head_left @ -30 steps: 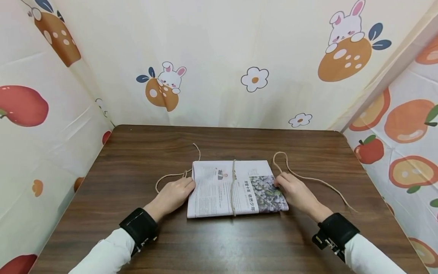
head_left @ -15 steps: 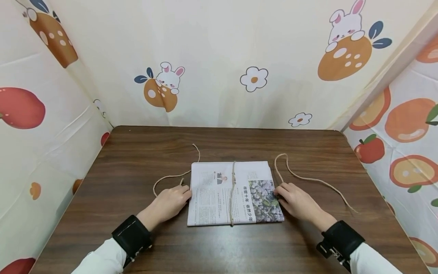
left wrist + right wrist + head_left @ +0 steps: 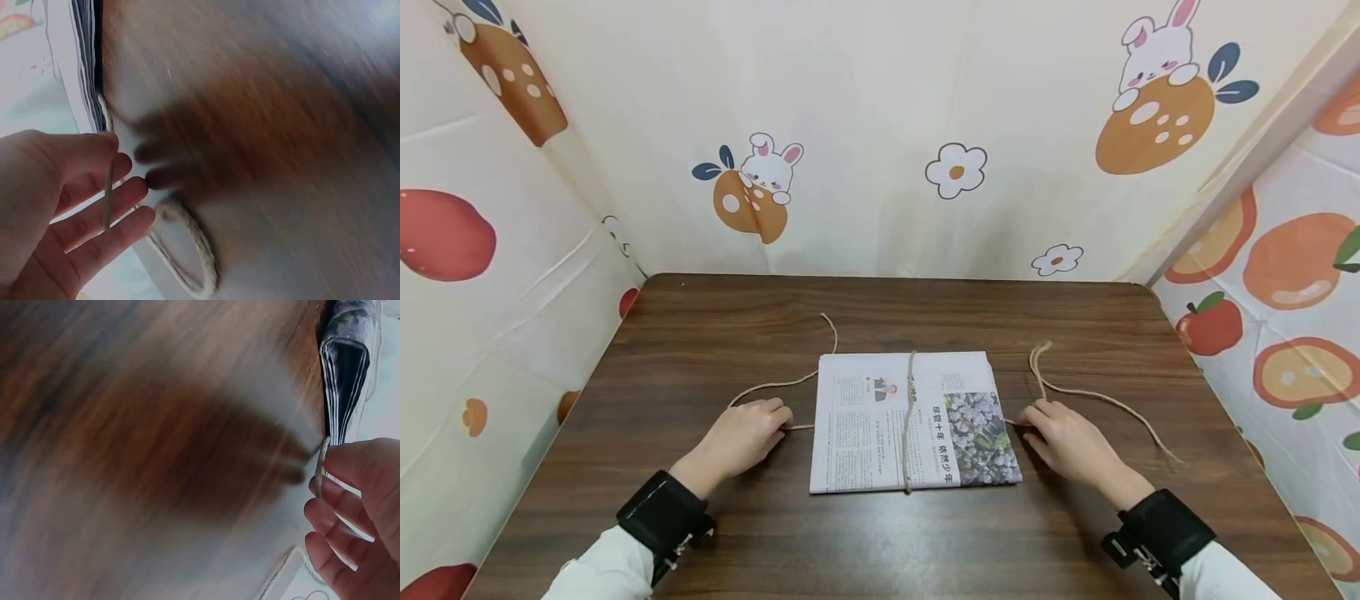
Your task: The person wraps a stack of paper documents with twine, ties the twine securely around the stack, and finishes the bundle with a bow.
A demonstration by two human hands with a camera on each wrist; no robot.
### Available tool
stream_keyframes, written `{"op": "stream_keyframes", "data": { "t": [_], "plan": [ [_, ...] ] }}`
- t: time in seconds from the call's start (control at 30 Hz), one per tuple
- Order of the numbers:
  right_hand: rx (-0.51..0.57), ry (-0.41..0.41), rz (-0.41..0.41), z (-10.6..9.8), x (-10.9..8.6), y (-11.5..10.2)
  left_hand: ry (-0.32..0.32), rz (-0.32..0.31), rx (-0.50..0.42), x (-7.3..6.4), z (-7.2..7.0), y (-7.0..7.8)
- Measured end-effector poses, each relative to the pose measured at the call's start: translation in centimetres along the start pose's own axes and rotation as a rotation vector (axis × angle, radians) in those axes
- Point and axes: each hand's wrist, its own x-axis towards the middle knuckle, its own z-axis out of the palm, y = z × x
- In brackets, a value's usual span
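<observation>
A folded newspaper bundle [image 3: 865, 433] lies flat mid-table, a strand of twine [image 3: 907, 425] running front to back over its top. To its left, my left hand [image 3: 741, 437] pinches the twine [image 3: 107, 194] between thumb and forefinger, the strand leading to the bundle's left edge. On the other side, my right hand [image 3: 1067, 442] pinches a strand coming out at the right edge; in the right wrist view this twine [image 3: 322, 465] sits between thumb and forefinger beside the folded newspaper [image 3: 344, 375]. Where the twine passes beneath the bundle is hidden.
A loose twine end [image 3: 1112, 402] trails across the table at right, and another end [image 3: 829, 325] curls behind the bundle at left. The brown wooden table [image 3: 895, 550] meets printed curtains [image 3: 865, 100] at the back and both sides.
The newspaper bundle has come slightly nearer and now lies flat. Both hands have let go of its edges and moved outward, drawing the twine out; the right-hand loop has narrowed.
</observation>
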Motion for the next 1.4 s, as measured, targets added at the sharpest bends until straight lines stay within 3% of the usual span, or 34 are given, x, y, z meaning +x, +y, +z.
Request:
{"op": "stream_keyframes", "data": {
  "t": [0.37, 0.67, 0.83, 0.97, 1.1, 1.4],
  "plan": [
    [-0.057, 0.020, 0.009, -0.6, -1.4, 0.7, -0.041, -0.117, -0.020, -0.6, -1.3, -1.5],
    [-0.039, 0.058, 0.006, -1.1, -0.4, 0.6, -0.039, -0.197, -0.078, 1.6, -3.1, -3.0],
    [-0.034, 0.087, 0.002, -1.4, 0.2, 0.2, -0.109, -0.296, -0.112, 2.4, -3.5, -4.8],
    [-0.018, 0.120, -0.009, -1.4, 0.4, -0.3, -0.209, -0.386, -0.112, 2.2, -3.1, -6.3],
    [-0.005, 0.129, -0.010, -1.3, 0.4, -0.9, -0.262, -0.422, -0.109, 1.9, -2.1, -7.4],
    [0.031, 0.093, -0.016, -1.0, 0.4, -2.0, -0.202, -0.453, -0.094, 1.9, -0.5, -7.9]
  ]
}}
